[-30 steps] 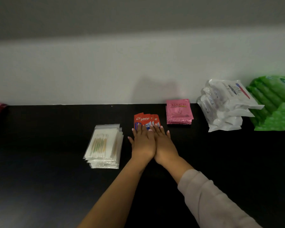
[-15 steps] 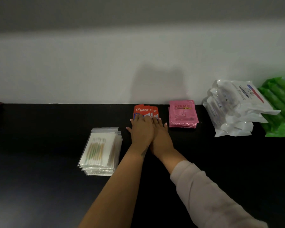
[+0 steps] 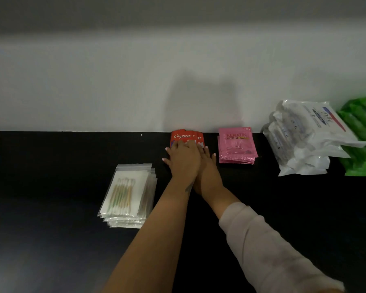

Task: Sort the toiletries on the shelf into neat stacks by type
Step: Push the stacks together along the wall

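Both hands lie flat, fingers straight, left hand (image 3: 183, 160) overlapping right hand (image 3: 207, 168), pressing red sachets (image 3: 185, 137) at the shelf (image 3: 51, 166) back, against the wall, left of the pink sachets (image 3: 237, 144).

On the black shelf (image 3: 51, 208) stand five stacks, one each of clear cotton-swab bags (image 3: 128, 195), red toothpaste sachets (image 3: 184, 136), pink foil sachets (image 3: 237, 144), white plastic packs (image 3: 309, 140) and green packs (image 3: 362, 144).
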`<action>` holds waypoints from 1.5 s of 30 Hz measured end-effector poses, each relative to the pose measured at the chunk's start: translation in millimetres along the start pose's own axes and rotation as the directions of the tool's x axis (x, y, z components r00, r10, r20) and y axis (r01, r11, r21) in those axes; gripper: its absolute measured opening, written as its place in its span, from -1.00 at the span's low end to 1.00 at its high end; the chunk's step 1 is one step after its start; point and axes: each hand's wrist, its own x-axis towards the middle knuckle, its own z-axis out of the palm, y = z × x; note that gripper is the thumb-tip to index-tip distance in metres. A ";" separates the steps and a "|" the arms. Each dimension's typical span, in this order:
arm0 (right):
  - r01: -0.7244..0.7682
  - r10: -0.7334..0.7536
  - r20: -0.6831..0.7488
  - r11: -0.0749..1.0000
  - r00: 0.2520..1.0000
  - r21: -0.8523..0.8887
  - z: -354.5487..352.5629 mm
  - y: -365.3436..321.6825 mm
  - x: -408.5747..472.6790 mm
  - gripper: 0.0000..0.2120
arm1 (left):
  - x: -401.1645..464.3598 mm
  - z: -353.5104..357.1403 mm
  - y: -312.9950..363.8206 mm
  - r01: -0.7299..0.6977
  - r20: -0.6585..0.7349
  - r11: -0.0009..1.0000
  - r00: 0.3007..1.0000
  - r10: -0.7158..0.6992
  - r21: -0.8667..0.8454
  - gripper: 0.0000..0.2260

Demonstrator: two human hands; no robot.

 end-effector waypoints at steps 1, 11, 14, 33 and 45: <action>-0.004 0.004 0.006 1.000 1.000 0.012 -1.1 -0.5 -1.2 -0.08 | -1.3 -1.4 1.6 0.007 -0.011 1.000 1.000 -0.007 -0.030 -0.61; 0.130 0.101 -0.424 0.866 0.900 0.483 -4.2 -19.7 -64.2 -0.57 | -68.0 -57.7 14.0 -0.246 -0.269 0.835 0.955 0.123 -0.493 -0.53; 0.066 0.233 -0.343 0.736 0.910 0.674 -5.9 -35.6 -80.9 -0.56 | -83.6 -87.4 -1.4 -0.290 -0.368 0.806 0.925 0.097 -0.516 -0.58; -0.221 0.475 0.148 0.100 0.867 0.970 43.4 -144.0 -92.2 -0.45 | -62.9 -111.0 -158.7 0.417 0.412 0.670 0.894 -0.178 -0.614 -0.61; -0.130 0.507 0.027 0.169 0.861 0.977 41.1 -163.0 -60.6 -0.66 | -38.1 -106.0 -157.9 0.359 0.404 0.672 0.910 -0.097 -0.648 -0.74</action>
